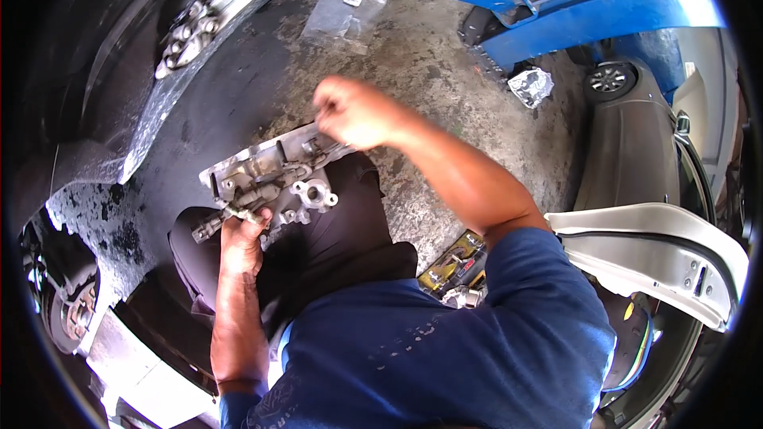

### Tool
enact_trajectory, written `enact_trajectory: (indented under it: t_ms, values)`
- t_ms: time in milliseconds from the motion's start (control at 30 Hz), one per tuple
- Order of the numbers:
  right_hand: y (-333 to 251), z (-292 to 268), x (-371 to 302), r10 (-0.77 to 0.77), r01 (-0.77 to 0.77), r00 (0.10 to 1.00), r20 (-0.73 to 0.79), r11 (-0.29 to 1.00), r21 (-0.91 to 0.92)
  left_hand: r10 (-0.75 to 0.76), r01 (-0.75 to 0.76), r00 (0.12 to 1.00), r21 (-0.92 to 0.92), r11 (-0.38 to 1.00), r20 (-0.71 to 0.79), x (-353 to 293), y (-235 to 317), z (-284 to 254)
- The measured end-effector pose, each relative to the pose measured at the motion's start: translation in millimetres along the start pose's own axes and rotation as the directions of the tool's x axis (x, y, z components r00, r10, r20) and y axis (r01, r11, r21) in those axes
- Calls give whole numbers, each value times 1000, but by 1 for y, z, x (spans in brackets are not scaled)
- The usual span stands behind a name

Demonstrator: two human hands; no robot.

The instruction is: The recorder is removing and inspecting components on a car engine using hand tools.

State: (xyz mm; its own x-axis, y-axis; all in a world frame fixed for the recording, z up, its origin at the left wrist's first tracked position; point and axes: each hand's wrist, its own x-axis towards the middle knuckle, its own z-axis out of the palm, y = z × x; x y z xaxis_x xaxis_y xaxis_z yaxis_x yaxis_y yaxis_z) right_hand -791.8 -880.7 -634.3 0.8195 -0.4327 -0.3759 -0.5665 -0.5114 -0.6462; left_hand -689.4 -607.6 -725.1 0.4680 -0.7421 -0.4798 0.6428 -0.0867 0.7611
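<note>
A grey cast-metal engine part (262,163) with a long flat flange, several ports and a round fitting lies across my thighs. My left hand (240,246) is closed on its near left corner, thumb on top, beside a pipe-like fitting (208,227) that sticks out to the left. Over the far right end of the part is my right hand (355,114), slightly blurred, with its fingers curled in. Whatever those fingers may hold is hidden. I cannot tell whether the right hand touches the part.
Behind on the stained concrete floor lies a clear plastic bag (344,16). Blue lift arms (604,24) cross the back right, near a crumpled silvery wrap (530,86). A tool case (457,266) sits by my right side. An open car door (648,254) is at right, car bodywork (103,103) at left.
</note>
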Motion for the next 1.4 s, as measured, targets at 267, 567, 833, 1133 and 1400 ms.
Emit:
enact_trajectory:
  t_ms: [267, 567, 833, 1133, 1400]
  values:
    - [66, -46, -19, 79, -51, 997, -8, 717, 695, -9, 11, 1000, -85, 996, 27, -2, -2, -3]
    - [54, -12, -53, -29, 26, 999, -38, 998, -64, -4, 7, 999, -89, 996, 34, -11, 7, 2]
    - [44, -6, -54, -333, 296, 933, -135, 926, -235, -21, 22, 1000, -61, 998, 18, -19, 8, 3]
    - [47, -10, -49, -353, 306, 933, -65, 876, -373, -26, 28, 999, -39, 999, 38, -18, 9, 6]
    - [45, -4, -47, -356, 324, 934, -15, 867, -379, 27, -26, 999, -18, 1000, 22, -20, 6, 8]
